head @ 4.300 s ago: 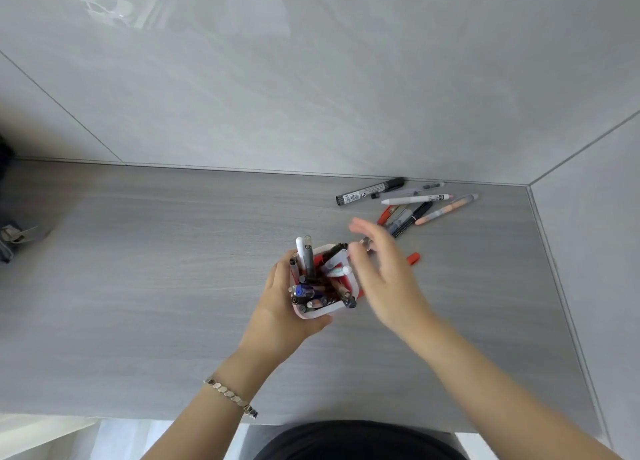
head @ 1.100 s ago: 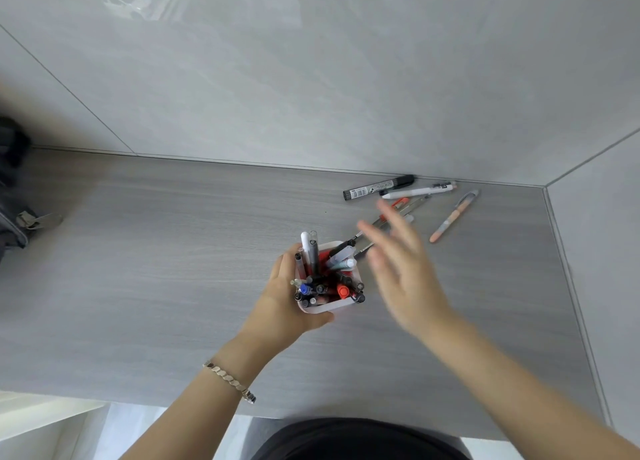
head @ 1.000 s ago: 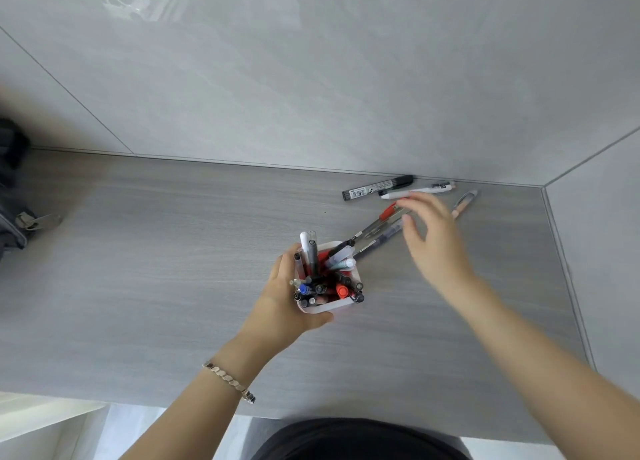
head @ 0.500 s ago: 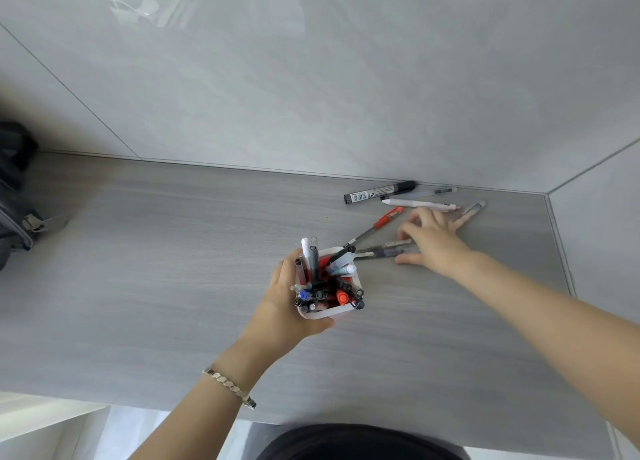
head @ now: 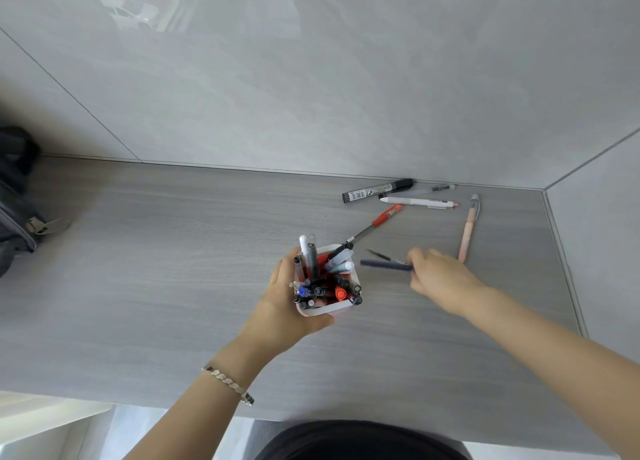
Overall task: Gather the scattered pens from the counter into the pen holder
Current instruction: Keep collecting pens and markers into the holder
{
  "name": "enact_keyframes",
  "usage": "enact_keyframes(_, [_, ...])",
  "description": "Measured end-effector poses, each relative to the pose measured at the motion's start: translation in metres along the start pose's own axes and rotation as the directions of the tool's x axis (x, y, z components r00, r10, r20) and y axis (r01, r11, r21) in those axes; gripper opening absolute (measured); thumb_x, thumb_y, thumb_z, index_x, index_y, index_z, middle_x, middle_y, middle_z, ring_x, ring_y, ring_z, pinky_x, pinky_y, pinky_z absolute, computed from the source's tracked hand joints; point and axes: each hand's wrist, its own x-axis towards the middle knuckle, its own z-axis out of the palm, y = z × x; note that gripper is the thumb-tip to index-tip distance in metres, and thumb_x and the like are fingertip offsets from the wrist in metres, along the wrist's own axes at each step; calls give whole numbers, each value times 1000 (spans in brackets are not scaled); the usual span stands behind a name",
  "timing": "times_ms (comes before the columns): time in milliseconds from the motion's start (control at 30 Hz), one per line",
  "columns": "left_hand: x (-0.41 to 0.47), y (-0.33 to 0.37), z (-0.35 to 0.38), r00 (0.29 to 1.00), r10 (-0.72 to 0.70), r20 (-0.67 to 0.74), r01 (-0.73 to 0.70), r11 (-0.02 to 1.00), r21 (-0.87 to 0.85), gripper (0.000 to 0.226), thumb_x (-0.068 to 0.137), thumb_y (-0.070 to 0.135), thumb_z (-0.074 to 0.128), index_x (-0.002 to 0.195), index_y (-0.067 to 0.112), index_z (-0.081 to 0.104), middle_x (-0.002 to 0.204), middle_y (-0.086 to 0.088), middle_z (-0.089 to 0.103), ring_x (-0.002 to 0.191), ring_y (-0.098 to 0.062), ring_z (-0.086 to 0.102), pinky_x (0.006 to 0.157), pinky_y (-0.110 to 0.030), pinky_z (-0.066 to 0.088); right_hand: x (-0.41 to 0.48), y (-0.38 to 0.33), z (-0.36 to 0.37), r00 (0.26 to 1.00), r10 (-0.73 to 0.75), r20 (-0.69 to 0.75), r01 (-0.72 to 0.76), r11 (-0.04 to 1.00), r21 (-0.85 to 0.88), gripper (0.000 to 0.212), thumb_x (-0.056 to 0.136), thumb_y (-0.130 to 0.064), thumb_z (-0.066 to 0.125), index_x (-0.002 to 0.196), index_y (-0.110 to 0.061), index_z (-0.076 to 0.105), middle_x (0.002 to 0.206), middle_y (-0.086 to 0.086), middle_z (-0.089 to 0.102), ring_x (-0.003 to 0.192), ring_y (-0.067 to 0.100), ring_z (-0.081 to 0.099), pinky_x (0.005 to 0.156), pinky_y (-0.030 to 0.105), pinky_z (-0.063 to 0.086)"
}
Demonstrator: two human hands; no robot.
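Left hand (head: 277,307) grips the near-full holder (head: 327,279); right hand (head: 438,277), fingers pinching a dark pen (head: 386,264), sits at its 3 o'clock. Five pens lie loose on the table (head: 138,251) at 1 o'clock.

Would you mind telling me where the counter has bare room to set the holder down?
The counter is bare from the dark bag across to the left hand, and along the front edge below both arms. The back right corner is crowded: black marker, white pen, red pen, pink pen.
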Motion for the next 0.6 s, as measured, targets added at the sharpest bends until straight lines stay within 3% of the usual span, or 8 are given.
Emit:
enact_keyframes(100, [-3, 0, -3, 999, 47, 13, -47, 999, -20, 103, 50, 37, 82, 129, 53, 19, 134, 9, 40, 126, -12, 44, 104, -27, 39, -27, -5, -18, 999, 29, -16, -21, 933, 358, 8, 94, -18, 40, 101, -14, 40, 69, 8, 54, 67, 33, 60, 60, 37, 42])
enact_keyframes(167, [-4, 2, -8, 997, 67, -41, -69, 997, -30, 97, 52, 46, 80, 130, 53, 22, 137, 13, 41, 131, -8, 38, 109, -30, 33, -49, -7, -35, 999, -11, -50, 35, 863, 503, 11, 95, -21, 41, 106, -20, 45, 62, 1, 50, 56, 21, 53, 59, 36, 43])
enact_keyframes(267, [-1, 6, -14, 989, 110, -100, -110, 994, 4, 87, 56, 52, 79, 126, 58, 28, 132, 24, 42, 127, 6, 38, 110, -31, 34, -86, -13, -66, 992, -107, -64, 124, 810, 573, 24, 90, -51, 34, 104, -45, 53, 61, -8, 50, 57, 6, 47, 64, 33, 43])
enact_keyframes(333, [3, 13, -14, 987, 96, -125, -94, 995, 25, 82, 55, 50, 79, 121, 58, 31, 120, 30, 44, 117, 13, 42, 105, -30, 38, -109, -21, -86, 989, -140, -38, 137, 815, 563, 43, 72, -79, 18, 99, -67, 49, 64, -15, 53, 60, 8, 52, 64, 27, 43])
enact_keyframes(367, [6, 17, -14, 988, 80, -131, -76, 997, 32, 80, 53, 48, 76, 117, 59, 29, 115, 31, 43, 114, 11, 44, 103, -29, 38, -118, -27, -95, 990, -138, -37, 135, 825, 549, 46, 68, -84, 16, 99, -72, 47, 65, -18, 55, 64, 10, 55, 62, 22, 42])
enact_keyframes(467, [12, 26, -9, 989, 102, -108, -88, 988, 125, 76, 56, 53, 67, 118, 56, 24, 115, 22, 42, 120, -10, 41, 96, -26, 34, -134, -45, -108, 994, -92, -55, 107, 830, 548, 23, 83, -57, 39, 100, -63, 53, 71, -35, 61, 80, 2, 59, 68, 13, 43])
enact_keyframes(567, [13, 27, -3, 984, 148, -103, -124, 970, 211, 79, 67, 45, 71, 133, 38, 27, 118, 18, 38, 118, -16, 39, 90, -23, 31, -136, -65, -108, 994, -66, -87, 101, 861, 499, 27, 89, -44, 44, 112, -52, 55, 95, -24, 71, 89, 0, 64, 82, 20, 49])
enact_keyframes(600, [12, 26, -2, 982, 148, -113, -121, 969, 217, 80, 70, 39, 73, 135, 33, 28, 115, 21, 37, 117, -15, 38, 89, -22, 31, -134, -71, -107, 995, -49, -90, 86, 879, 469, 30, 91, -42, 43, 117, -47, 55, 100, -21, 70, 90, 0, 63, 79, 19, 48])
